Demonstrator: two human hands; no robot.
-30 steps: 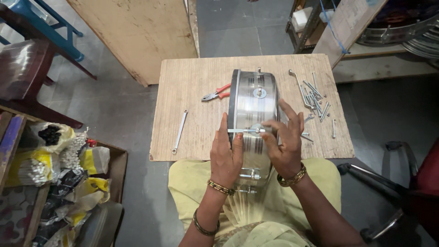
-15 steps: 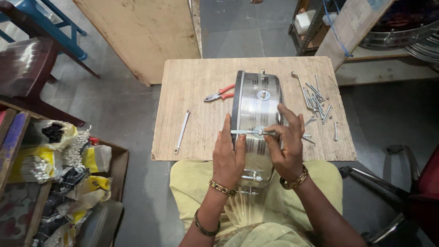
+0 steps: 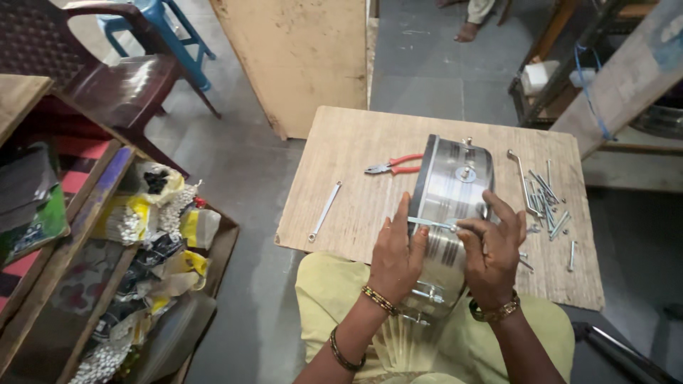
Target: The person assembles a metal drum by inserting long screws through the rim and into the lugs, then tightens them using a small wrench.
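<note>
A shiny metal drum shell (image 3: 455, 192) lies on its side, partly on the small wooden table (image 3: 341, 171) and partly on my lap. My left hand (image 3: 395, 254) presses against its left flank and pinches a thin metal rod (image 3: 430, 223) that lies across the shell. My right hand (image 3: 489, 250) rests on the shell's right flank, with its fingertips on the rod's other end. Metal lugs stick out of the shell near my lap (image 3: 427, 293).
Red-handled pliers (image 3: 393, 167) and a flat spanner (image 3: 324, 211) lie on the table left of the shell. Several long bolts and rods (image 3: 544, 195) are scattered to the right. A crate of packets (image 3: 153, 235) stands on the floor at left, and a dark chair (image 3: 107, 78) beyond.
Both hands stay on the shell and the rod with little movement. The camera has tilted, so the table sits further right and lower in view.
</note>
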